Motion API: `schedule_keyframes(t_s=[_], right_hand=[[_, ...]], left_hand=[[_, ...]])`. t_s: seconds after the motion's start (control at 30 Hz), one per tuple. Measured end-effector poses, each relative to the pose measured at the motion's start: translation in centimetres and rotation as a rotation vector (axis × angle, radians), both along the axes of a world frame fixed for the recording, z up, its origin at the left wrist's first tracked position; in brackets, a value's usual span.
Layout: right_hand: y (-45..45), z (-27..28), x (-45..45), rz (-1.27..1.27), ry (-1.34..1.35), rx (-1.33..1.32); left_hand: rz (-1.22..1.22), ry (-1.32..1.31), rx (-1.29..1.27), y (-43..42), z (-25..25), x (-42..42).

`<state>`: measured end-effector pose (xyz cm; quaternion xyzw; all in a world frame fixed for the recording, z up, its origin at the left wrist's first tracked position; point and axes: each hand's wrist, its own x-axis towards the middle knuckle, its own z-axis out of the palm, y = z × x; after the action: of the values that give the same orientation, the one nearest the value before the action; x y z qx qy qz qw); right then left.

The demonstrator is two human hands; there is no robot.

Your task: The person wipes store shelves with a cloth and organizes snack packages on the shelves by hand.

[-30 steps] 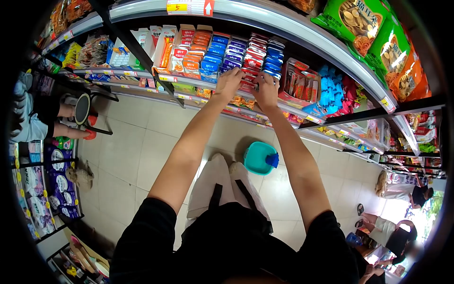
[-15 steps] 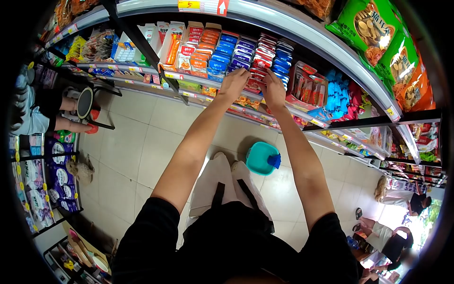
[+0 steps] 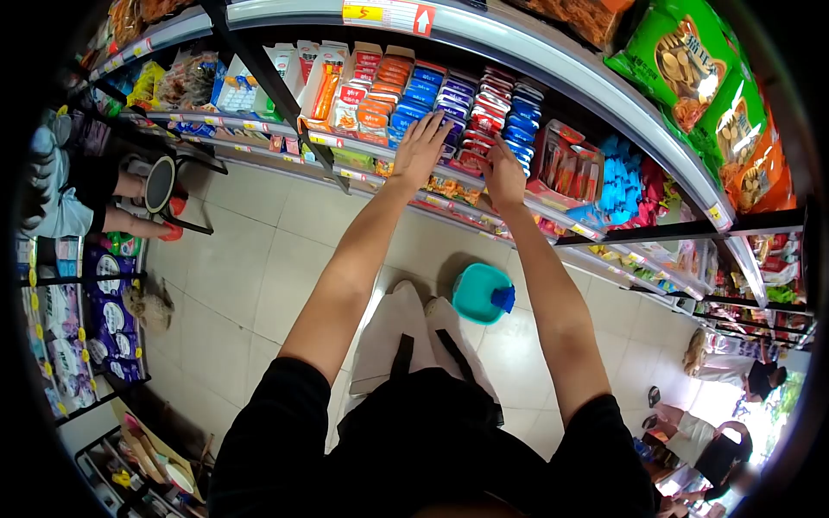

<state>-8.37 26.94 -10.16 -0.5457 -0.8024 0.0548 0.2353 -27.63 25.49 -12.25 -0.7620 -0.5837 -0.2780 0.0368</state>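
My left hand (image 3: pixel 419 153) lies with its fingers spread over the front of the blue packets (image 3: pixel 420 93) and purple packets (image 3: pixel 455 97) on the shelf. Beside it, my right hand (image 3: pixel 505 173) touches the front of the red packets (image 3: pixel 489 112), its fingers close together; whether anything is between them is hidden. Dark blue packets (image 3: pixel 523 121) are stacked just right of the red ones. Orange packets (image 3: pixel 376 112) stand left of the blue stack. All of these packets sit in upright rows behind the shelf's front edge.
A teal basin (image 3: pixel 480 295) with a blue cloth (image 3: pixel 503 299) is on the floor by my feet. An open box of red packets (image 3: pixel 566 164) stands to the right. A person (image 3: pixel 65 186) is near a round stool (image 3: pixel 161 184) at the left; other people (image 3: pixel 721 440) are at the lower right.
My left hand has moved from the red packets leftward onto the purple and blue ones, and its fingers have spread. My right hand stays by the red packets. The view has shifted slightly.
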Motion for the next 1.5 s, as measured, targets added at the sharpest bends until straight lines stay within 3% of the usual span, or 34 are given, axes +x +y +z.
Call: schedule_keyframes(t_s=[0.23, 0.53, 0.7, 0.9, 0.97, 1.1, 1.17, 1.3, 1.43, 1.5], right_hand=[[0.3, 0.2, -0.2, -0.001, -0.02, -0.041], [0.2, -0.7, -0.7, 0.022, -0.047, 0.007], [-1.3, -1.9, -1.9, -0.047, -0.146, 0.056], [-3.0, 0.0, -4.5, -0.091, -0.097, 0.0], [-3.2, 0.6, -6.0, 0.059, 0.011, 0.058], [-2.3, 0.5, -11.3, 0.165, -0.116, 0.1], [-1.5, 0.2, -14.1, 0.125, -0.158, 0.075], [0.3, -2.2, -16.1, 0.06, -0.233, 0.065], [1.2, -1.5, -16.0, -0.058, -0.427, 0.072], [2.2, -1.5, -16.5, -0.131, -0.247, 0.067]], left_hand=[[0.211, 0.223, -0.164, 2.4, -0.8, 0.9], [0.049, 0.055, -0.135, -2.6, -0.3, -1.9], [0.143, 0.093, -0.239, -7.3, -0.8, -7.4], [0.269, 0.056, -0.382, -6.1, 0.2, -12.1], [0.251, 0.118, -0.373, -4.1, -0.8, -13.5], [0.151, 0.178, -0.383, -2.5, 0.7, -13.9], [0.014, 0.184, -0.329, -1.5, 0.4, -14.8], [-0.034, 0.233, -0.39, -0.7, -0.2, -15.6], [-0.056, 0.045, -0.254, -0.8, -1.7, -15.5], [-0.051, 0.027, -0.274, -1.0, -2.2, -15.6]])
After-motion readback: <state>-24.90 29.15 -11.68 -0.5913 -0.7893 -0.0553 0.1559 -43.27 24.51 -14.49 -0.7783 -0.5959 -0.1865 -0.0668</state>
